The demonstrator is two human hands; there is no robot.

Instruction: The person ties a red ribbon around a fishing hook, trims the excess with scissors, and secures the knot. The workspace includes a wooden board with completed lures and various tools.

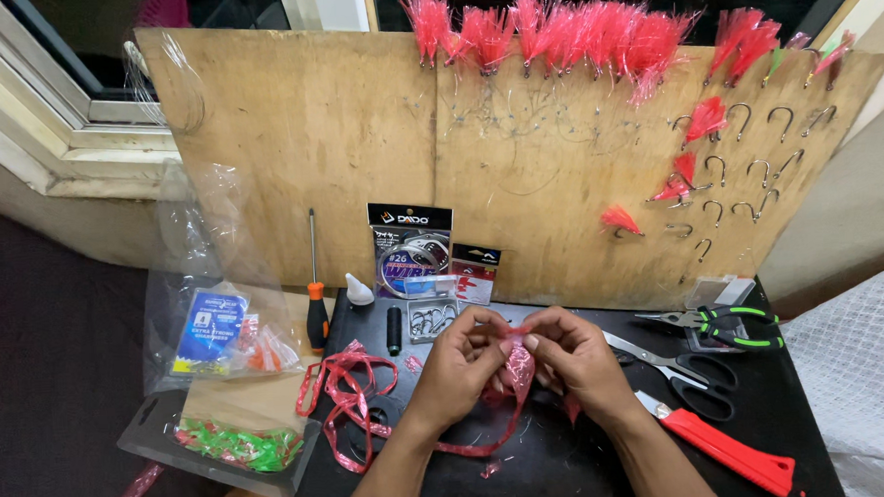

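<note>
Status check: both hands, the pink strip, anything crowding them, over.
Left hand and right hand both pinching the pink strip, held above the black tray. Scissors and red knife lie right of the hands, not touching.

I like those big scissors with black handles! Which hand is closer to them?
Right. The right hand is just beside the black-handled metal scissors; the left hand is farther away, beyond it.

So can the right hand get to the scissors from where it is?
Probably yes. The scissors lie flat on the black table just beside the right hand, nothing between them. But both hands are pinching red ribbon, so it must let go first.
</note>
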